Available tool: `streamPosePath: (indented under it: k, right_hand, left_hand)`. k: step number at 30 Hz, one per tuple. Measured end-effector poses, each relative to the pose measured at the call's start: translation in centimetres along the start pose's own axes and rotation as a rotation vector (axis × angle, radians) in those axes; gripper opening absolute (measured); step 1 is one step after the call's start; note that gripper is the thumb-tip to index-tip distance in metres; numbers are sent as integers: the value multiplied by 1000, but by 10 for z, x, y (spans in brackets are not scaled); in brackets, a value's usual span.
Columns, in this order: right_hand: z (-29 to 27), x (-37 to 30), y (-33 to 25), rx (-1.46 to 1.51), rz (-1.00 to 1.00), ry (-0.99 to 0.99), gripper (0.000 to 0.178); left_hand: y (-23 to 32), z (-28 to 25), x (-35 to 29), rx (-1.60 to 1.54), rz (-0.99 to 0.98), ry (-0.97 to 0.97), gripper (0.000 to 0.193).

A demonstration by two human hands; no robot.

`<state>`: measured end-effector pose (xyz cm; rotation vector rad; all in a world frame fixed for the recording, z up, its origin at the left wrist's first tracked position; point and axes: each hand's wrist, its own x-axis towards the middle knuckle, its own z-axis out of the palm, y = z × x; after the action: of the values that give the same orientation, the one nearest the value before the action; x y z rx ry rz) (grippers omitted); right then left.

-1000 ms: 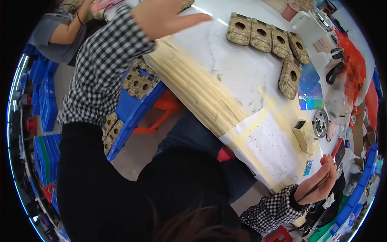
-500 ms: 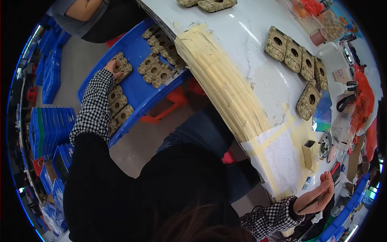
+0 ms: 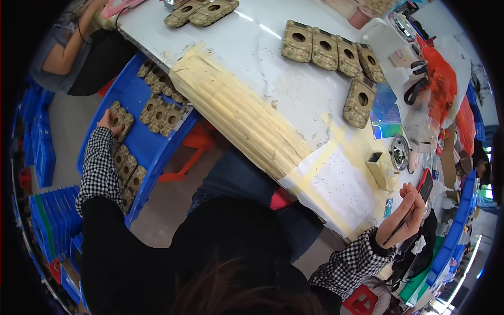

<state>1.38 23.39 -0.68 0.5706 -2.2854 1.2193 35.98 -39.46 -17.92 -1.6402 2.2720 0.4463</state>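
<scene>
My left hand point(image 3: 107, 122) reaches into a blue plastic tray point(image 3: 134, 102) at the left. Its fingers close on the edge of a camouflage-patterned toy tank hull point(image 3: 124, 114) with a round hole in its top. More such hulls stand in the tray: a group point(image 3: 161, 115) beside the hand and a row point(image 3: 127, 167) nearer to me. Over the right end of the worktable, my right hand point(image 3: 403, 216) is closed around a thin dark brush-like stick point(image 3: 391, 237); its tip is too small to make out.
Several hulls point(image 3: 325, 48) lie on the white table point(image 3: 247, 68), with two more point(image 3: 214, 11) at its far edge. Tan tape point(image 3: 236, 115) covers the near edge. A speckled paper point(image 3: 341, 184), a small open box point(image 3: 379, 170) and a round metal tin point(image 3: 399, 152) lie right. Someone sits far left.
The whole view has turned and shifted, so the table appears further left. My left hand stays at the hull in the tray; my right hand still holds the stick.
</scene>
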Motion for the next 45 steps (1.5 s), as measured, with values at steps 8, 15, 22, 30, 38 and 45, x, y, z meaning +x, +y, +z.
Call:
streamPosePath:
  k: [8,15,22,30,38,45]
  right_hand:
    - [-4,0,-3,-3,10,4,17]
    - [-4,0,-8,33,43,-15,18]
    - [0,2,-10,48,37,-36,16]
    - [-2,3,0,3,27,-35,11]
    - [-6,8,-14,-177,-103,-62,7]
    - [-8,8,-13,-163,-144,-63,7]
  left_hand:
    - [13,-7,-1,269,114,120,48]
    - [-14,-65,3,0,399,534,31]
    - [202,-185,-120,-19,1321,654,29]
    - [477,-227,-109,740,1934,661,31]
    - [588,-169,-67,1100,1815,306,30]
    - [601,-154,-46,1045,1703,252,31]
